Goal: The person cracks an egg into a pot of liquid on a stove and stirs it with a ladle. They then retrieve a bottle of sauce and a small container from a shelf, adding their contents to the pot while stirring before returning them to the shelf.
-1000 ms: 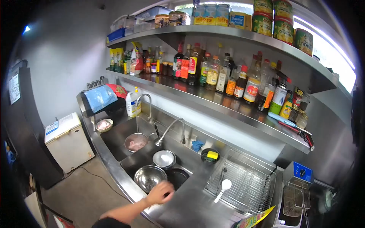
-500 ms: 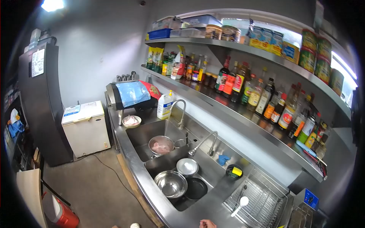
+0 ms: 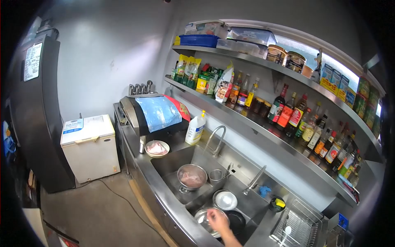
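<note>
One hand [image 3: 218, 221] in view, motion-blurred; bare forearm [image 3: 231, 240] slanting up-left from bottom edge; fingers [image 3: 211, 214] indistinct, bend unclear.

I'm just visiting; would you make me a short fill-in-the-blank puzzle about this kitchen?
1. The person's hand appears in front of a shiny, round ___.
2. The sponge at the black dish is coloured ___.
3. Beside the red cloth lies a ___ cloth.
4. The white utensil lies on the wire ___.

Missing words: bowl; yellow; blue; rack.

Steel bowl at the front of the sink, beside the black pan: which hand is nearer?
Right, as far as the view shows. The right hand is over the steel bowl, contact unclear; the left hand is out of view.
</note>
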The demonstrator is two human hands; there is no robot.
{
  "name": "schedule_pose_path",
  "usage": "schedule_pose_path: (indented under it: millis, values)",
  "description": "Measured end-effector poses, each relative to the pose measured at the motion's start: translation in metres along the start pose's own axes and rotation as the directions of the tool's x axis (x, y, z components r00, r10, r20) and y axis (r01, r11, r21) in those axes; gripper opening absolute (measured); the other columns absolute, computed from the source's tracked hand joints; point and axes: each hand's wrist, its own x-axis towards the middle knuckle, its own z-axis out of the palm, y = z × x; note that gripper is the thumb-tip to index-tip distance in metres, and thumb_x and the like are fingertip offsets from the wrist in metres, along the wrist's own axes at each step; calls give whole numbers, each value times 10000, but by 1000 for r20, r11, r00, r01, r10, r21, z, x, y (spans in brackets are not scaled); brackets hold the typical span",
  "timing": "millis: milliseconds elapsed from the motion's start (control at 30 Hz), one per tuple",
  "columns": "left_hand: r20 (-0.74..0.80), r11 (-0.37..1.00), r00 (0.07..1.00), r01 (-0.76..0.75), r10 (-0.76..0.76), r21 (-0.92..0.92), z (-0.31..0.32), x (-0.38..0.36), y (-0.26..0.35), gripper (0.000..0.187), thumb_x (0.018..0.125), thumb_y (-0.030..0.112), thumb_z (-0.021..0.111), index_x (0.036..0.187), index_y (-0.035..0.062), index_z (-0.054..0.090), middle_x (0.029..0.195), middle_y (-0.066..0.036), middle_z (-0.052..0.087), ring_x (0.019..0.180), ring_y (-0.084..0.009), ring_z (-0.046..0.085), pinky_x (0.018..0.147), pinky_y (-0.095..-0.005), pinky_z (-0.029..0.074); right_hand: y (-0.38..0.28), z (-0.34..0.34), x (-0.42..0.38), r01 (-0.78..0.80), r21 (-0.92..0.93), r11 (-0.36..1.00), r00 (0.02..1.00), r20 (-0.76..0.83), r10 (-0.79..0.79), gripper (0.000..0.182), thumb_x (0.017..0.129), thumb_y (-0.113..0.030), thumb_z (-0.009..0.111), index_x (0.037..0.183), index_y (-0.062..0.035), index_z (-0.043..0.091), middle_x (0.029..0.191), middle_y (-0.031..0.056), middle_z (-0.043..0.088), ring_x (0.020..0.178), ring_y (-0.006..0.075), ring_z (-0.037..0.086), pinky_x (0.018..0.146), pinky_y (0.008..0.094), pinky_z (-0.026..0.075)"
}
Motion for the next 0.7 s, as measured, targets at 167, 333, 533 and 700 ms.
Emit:
schedule_pose_path:
  millis: [167,333,533,700]
  values:
    - [-149,993,984,-107,99,-46,-95,24,106,744,881,524,525,1389,16,332,1434,-196,358,1271,-309,402,1037,-426,306,-20,-23,167,-27,-10,1000,951,-308,22,210,804,-191,655,954,-56,598,903,126,644,813,281,633,721,385,496]
    - [-188,960,953,-261,239,-105,-142,51,202,748,881,524,526,1392,16,327,1433,-196,359,1274,-309,400,1040,-426,304,-18,-57,342,-39,-163,986,797,-600,-68,426,809,-215,653,1164,-35,502,1065,159,603,958,333,598,803,424,476]
    - [-159,944,946,-302,281,-132,-177,102,275,753,880,524,528,1395,15,321,1433,-197,361,1278,-309,396,1044,-427,303,21,-58,504,-246,-269,931,735,-678,-2,628,787,-280,665,1296,-48,380,1219,222,499,1049,385,558,868,450,465]
    - [-124,965,969,-231,216,-126,-217,141,320,757,880,524,529,1397,14,315,1432,-197,362,1281,-309,394,1047,-427,301,73,-29,608,-306,-271,913,684,-729,12,728,777,-317,667,1360,-73,306,1256,227,475,1069,405,553,865,477,471]
